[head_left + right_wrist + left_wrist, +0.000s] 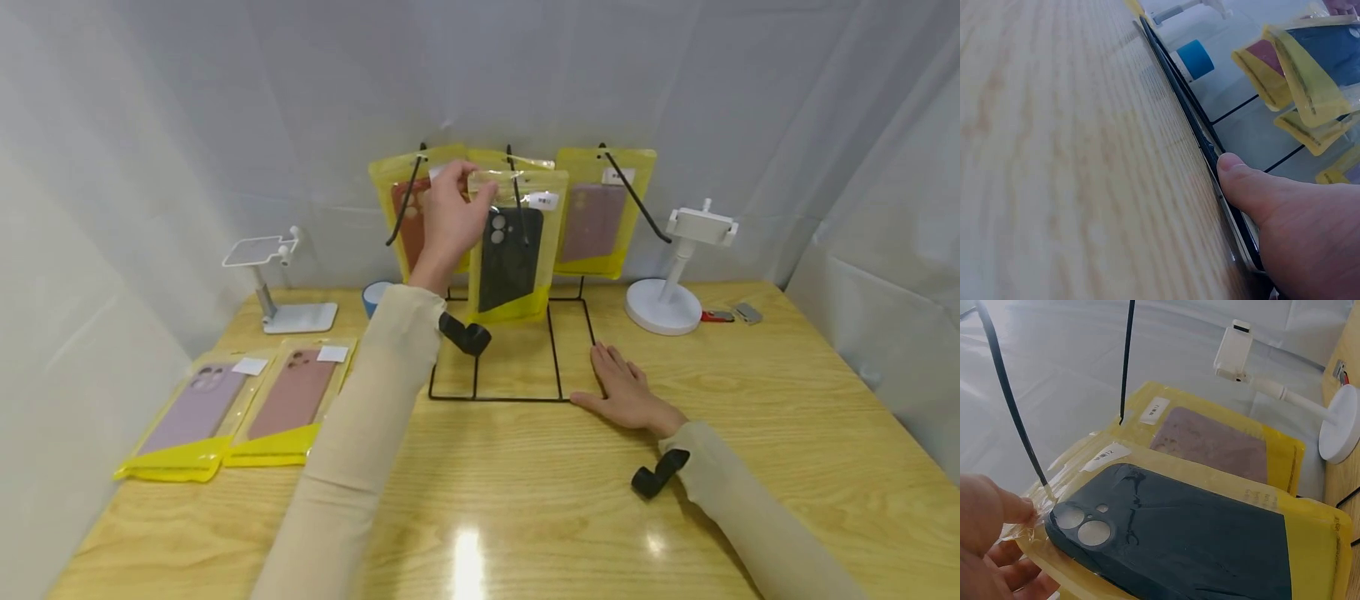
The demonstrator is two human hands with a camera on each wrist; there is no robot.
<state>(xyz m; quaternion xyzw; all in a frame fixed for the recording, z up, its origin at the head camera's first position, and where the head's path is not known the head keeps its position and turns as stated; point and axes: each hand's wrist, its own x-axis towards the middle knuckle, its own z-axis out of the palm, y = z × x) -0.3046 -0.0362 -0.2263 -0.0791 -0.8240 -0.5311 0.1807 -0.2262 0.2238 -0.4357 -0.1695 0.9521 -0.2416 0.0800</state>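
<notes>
Pinching the yellow-packaged black phone case (510, 258) with my left hand (450, 221), right hand (626, 392) flat on the black wire rack base (517, 398); tugging could tear its hang hole.

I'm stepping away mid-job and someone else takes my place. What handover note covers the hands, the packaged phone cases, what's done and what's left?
Left hand: pinches the top of the black case packet at the middle hook of the wire rack; whether its hole is on the hook cannot be told.
Right hand: flat on the table, pressing the rack's base.
Done: red-brown packet on the left hook, mauve packet on the right.
Left: two packets, lilac and brown-pink, lie on the table.
</notes>
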